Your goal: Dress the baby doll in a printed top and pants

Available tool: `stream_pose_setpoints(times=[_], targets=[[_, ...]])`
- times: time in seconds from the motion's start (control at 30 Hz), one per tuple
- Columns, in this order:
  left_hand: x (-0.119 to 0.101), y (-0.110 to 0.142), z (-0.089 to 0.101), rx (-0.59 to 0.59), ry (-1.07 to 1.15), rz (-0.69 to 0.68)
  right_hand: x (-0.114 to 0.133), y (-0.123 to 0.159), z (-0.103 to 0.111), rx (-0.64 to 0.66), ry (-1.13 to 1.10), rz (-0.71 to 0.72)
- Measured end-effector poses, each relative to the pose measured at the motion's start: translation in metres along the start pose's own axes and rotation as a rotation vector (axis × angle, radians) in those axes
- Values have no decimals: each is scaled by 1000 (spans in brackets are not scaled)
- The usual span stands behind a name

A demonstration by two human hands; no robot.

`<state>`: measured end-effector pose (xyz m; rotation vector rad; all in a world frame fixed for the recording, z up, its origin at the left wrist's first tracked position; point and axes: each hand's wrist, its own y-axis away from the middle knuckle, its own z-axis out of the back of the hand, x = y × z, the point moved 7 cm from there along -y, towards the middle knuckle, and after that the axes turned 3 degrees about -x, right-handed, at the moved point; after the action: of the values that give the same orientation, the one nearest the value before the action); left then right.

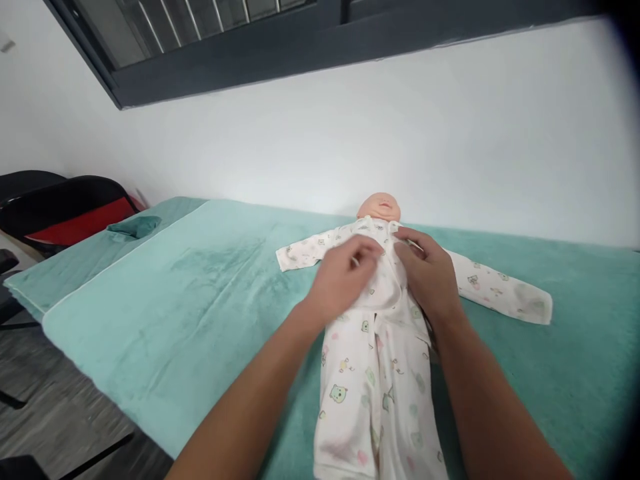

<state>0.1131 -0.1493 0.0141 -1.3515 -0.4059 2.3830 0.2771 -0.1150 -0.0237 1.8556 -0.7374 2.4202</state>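
A baby doll (381, 206) lies on its back on a teal towel (200, 293), dressed in a white printed sleepsuit (373, 387) with both sleeves spread out. My left hand (343, 277) rests on the doll's chest with its fingers curled, pinching the suit's front edge. My right hand (427, 273) lies on the other side of the chest, fingers bent and pressing the fabric beside the opening. The two hands almost meet at the middle of the chest. The doll's hands and feet are hidden inside the suit.
The towel covers a table against a white wall, below a dark-framed window (240, 47). A small teal cloth (134, 227) lies near the far left corner. A black chair (65, 207) with a red seat stands at left; the table's near-left edge drops to a grey floor.
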Motion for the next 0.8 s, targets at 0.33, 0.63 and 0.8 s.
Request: stream_pose_setpoints(times=[0.33, 0.63, 0.8], targets=[[65, -98, -12, -113, -86, 301, -3, -9, -1, -48, 187, -145], [80, -109, -15, -107, -41, 224, 1, -19, -12, 9, 354, -196], [89, -115, -14, -88, 151, 207, 5, -50, -27, 76, 595, -215]])
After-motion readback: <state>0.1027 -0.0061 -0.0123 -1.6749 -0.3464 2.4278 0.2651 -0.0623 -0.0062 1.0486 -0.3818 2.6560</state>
